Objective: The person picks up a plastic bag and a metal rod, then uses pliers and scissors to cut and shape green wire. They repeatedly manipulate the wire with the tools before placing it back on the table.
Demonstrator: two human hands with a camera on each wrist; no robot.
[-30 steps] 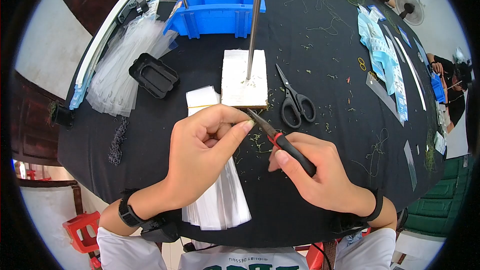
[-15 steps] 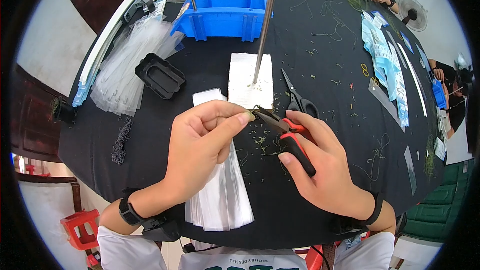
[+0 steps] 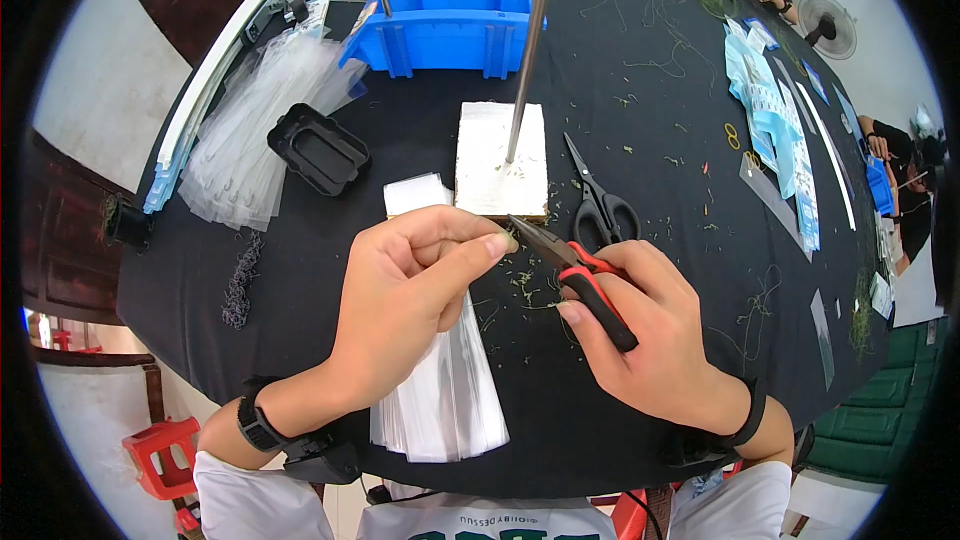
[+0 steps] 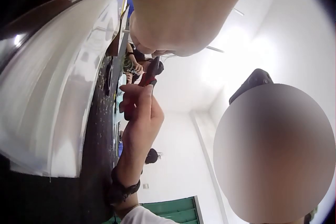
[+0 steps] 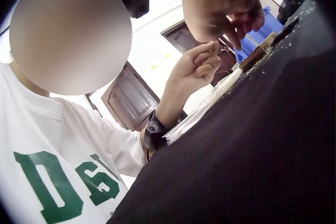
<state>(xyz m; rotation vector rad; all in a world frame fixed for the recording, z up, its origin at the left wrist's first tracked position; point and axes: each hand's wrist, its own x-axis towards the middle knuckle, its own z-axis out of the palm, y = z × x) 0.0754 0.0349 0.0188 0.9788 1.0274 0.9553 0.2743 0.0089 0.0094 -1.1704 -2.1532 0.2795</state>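
Note:
My left hand point(image 3: 405, 290) pinches a tiny greenish piece point(image 3: 511, 242) between thumb and forefinger; most of it is hidden by the fingertips. In my right hand point(image 3: 655, 330) is a pair of needle-nose pliers point(image 3: 598, 308) with red and black handles. The pliers' tips are right at the left fingertips, close to the near edge of a white block point(image 3: 480, 145) that has a metal rod standing on it. Under the left hand lies a stack of clear plastic sleeves point(image 3: 440, 400). The left wrist view shows the right hand point(image 4: 140, 111) curled round the pliers.
Black scissors point(image 3: 600, 210) lie right of the block amid green thread scraps. Behind it stands a blue bin point(image 3: 450, 40). A black tray point(image 3: 320, 150), loose plastic sleeves point(image 3: 245, 130) and dark tangled cord point(image 3: 240, 285) lie left. Blue packaging point(image 3: 770, 105) lies far right.
The pliers' jaws were spread half a second ago and now look closer together, tips still by the left fingertips. The right hand's grip has shifted, with the handles wider apart than one second ago.

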